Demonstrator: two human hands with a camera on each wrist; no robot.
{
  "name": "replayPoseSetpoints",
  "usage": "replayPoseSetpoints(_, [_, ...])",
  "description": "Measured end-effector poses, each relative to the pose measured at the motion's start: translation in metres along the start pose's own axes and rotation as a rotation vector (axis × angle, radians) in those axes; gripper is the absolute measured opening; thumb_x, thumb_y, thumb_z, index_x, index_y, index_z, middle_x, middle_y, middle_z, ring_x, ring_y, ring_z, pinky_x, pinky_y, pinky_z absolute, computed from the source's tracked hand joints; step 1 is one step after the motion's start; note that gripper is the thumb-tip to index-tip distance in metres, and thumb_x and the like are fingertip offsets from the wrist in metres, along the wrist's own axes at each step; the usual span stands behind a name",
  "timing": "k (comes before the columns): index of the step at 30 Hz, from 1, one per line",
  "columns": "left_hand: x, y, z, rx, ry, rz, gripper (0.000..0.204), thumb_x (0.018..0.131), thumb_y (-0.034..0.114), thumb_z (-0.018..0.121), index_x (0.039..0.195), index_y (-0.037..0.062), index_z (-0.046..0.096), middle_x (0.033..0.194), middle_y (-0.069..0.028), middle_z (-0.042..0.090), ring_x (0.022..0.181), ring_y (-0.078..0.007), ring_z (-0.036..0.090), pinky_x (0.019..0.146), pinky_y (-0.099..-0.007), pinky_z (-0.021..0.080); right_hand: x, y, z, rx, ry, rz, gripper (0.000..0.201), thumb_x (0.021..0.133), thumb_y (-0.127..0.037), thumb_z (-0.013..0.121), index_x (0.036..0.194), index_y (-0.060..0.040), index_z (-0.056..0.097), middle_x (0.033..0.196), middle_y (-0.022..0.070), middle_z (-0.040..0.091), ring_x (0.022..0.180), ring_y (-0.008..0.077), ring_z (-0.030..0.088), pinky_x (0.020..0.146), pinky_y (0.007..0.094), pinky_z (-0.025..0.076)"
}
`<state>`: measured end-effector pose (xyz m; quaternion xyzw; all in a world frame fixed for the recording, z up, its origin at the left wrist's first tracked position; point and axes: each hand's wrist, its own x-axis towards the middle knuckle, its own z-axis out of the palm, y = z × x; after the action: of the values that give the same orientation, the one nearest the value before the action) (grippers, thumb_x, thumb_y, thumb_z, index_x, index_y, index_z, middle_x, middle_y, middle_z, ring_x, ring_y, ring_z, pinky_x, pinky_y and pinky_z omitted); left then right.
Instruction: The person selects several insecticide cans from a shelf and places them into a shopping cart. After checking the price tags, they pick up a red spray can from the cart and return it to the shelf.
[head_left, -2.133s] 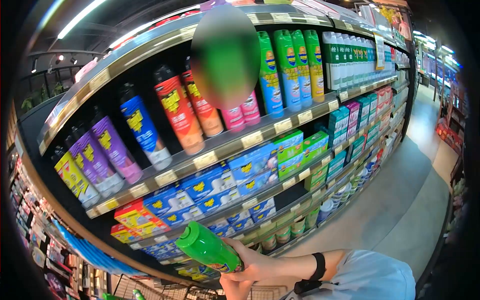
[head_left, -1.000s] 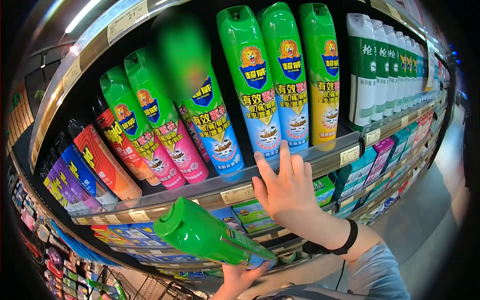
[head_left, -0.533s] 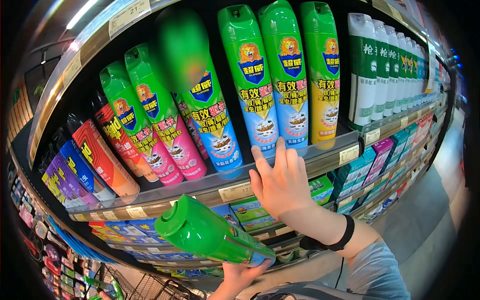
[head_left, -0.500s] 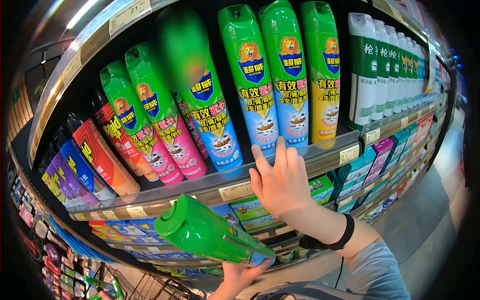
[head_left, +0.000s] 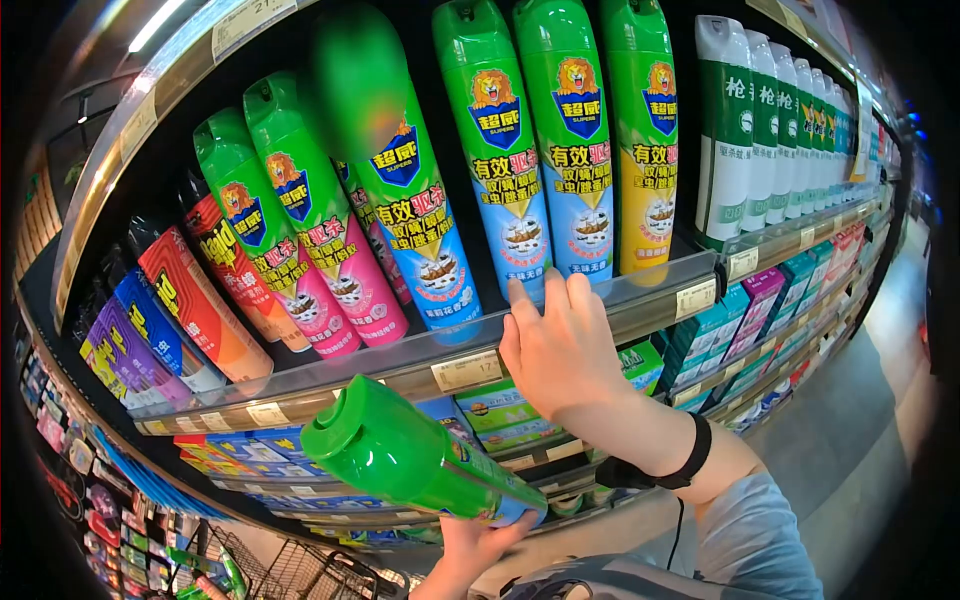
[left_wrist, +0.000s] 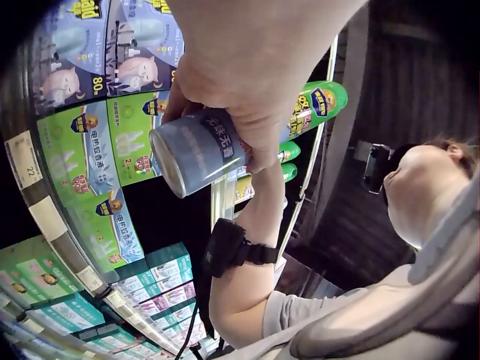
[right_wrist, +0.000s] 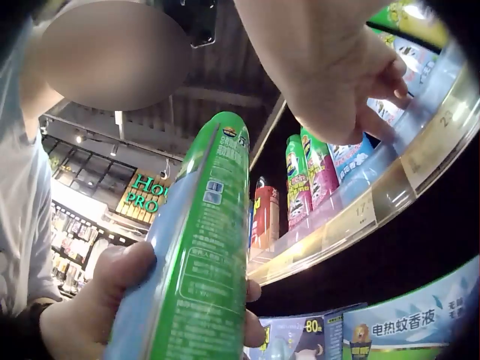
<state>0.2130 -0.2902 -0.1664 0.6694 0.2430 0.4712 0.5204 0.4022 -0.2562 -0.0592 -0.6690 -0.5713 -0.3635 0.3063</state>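
Observation:
My left hand [head_left: 470, 552] grips a green and blue insecticide spray can [head_left: 400, 450], tilted with its green cap toward the upper left, in front of the lower shelves. The left wrist view shows the fingers wrapped round it near its metal base [left_wrist: 172, 165]. My right hand [head_left: 572, 350] is up at the shelf's clear front lip, index and middle fingers extended. Its fingertips are right at the bottoms of two blue-based green spray cans [head_left: 497, 150]. Nothing is held in that hand. The right wrist view shows the held can's printed back [right_wrist: 206, 255].
Pink-based cans [head_left: 325, 240], a yellow-based can [head_left: 648, 150] and white cans [head_left: 725, 150] stand along the same shelf. Price tags [head_left: 466, 370] line its edge. Boxes [head_left: 520, 410] fill the shelves below. A wire cart [head_left: 290, 570] stands at the lower left.
My right hand has left the held can and reached to the shelf cans, which appear much closer. Over the last half second the view tips down slightly; the hands barely move.

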Motion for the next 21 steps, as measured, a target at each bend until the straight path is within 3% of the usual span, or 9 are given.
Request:
replayPoseSetpoints(5, [0.010,-0.002,-0.001,0.154,-0.081,0.137,0.031,0.072,0.009,0.085,0.098,0.0022,0.069,0.092,-0.0059,0.072,0.083,-0.0157,0.068,0.076,-0.0328,0.054,0.005,0.003,0.008,-0.019,0.005,-0.010,0.041,0.090,-0.028,0.061,0.116,0.0021,0.068,0.091,0.0135,0.059,0.095,0.0272,0.050,0.077,0.0374,0.043])
replayPoseSetpoints(11, [0.027,0.011,0.001,0.123,-0.142,0.086,0.030,0.073,0.009,0.085,0.098,0.0021,0.069,0.091,-0.0061,0.072,0.084,-0.0158,0.069,0.076,-0.0326,0.055,0.003,0.009,0.010,0.113,0.073,-0.017,0.037,0.088,-0.029,0.064,0.109,0.0012,0.068,0.095,0.0154,0.059,0.094,0.0298,0.052,0.076,0.0410,0.045])
replayPoseSetpoints(14, [0.030,0.020,0.006,0.025,-0.100,0.094,0.030,0.074,0.008,0.085,0.098,0.0013,0.069,0.092,-0.0066,0.072,0.084,-0.0162,0.069,0.076,-0.0326,0.056,-0.010,0.022,-0.027,0.102,0.066,0.001,0.035,0.087,-0.030,0.066,0.108,-0.0014,0.068,0.099,0.0164,0.058,0.094,0.0318,0.053,0.076,0.0425,0.045])
replayPoseSetpoints(21, [0.032,0.016,0.013,-0.019,-0.119,0.070,0.031,0.074,0.004,0.083,0.100,-0.0014,0.068,0.094,-0.0079,0.072,0.083,-0.0167,0.069,0.077,-0.0327,0.056,-0.016,0.057,-0.030,0.030,0.063,0.028,0.037,0.086,-0.030,0.068,0.113,-0.0055,0.072,0.109,0.0219,0.063,0.096,0.0350,0.054,0.079,0.0440,0.046])
